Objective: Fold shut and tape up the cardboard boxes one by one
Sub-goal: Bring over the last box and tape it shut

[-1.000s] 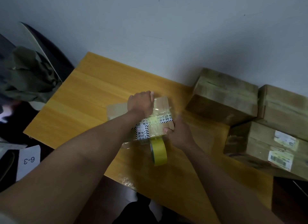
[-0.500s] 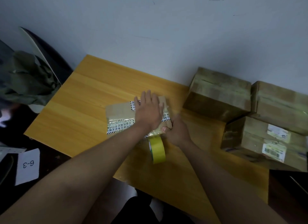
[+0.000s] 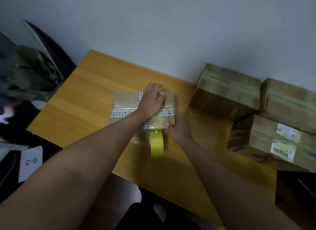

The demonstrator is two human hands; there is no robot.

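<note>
A person's left hand (image 3: 151, 101) lies palm-down on top of a small cardboard box (image 3: 126, 99) on a yellow wooden table (image 3: 82, 99), its fingers slightly bent and pressing clear tape onto the lid, curled round nothing; the right hand (image 3: 178, 128) grips the box's near right corner, thumb on top and fingers wrapped round the side; bands of printed black-and-white tape (image 3: 119, 113) cross the lid beneath and to the left of the pressing hand; a yellow tape roll (image 3: 157, 144) stands on edge just below the box, close beside the right hand's thumb, with a strip of clear tape running up from it onto the box; whether the roll touches the hand cannot be told; well to the right of the gripping hand, three larger closed boxes (image 3: 227, 91) sit grouped against the wall, the nearest bearing shipping labels (image 3: 283, 150); far to the left of both hands, off the table, lies a white card marked "6-3" (image 3: 30, 163).
</note>
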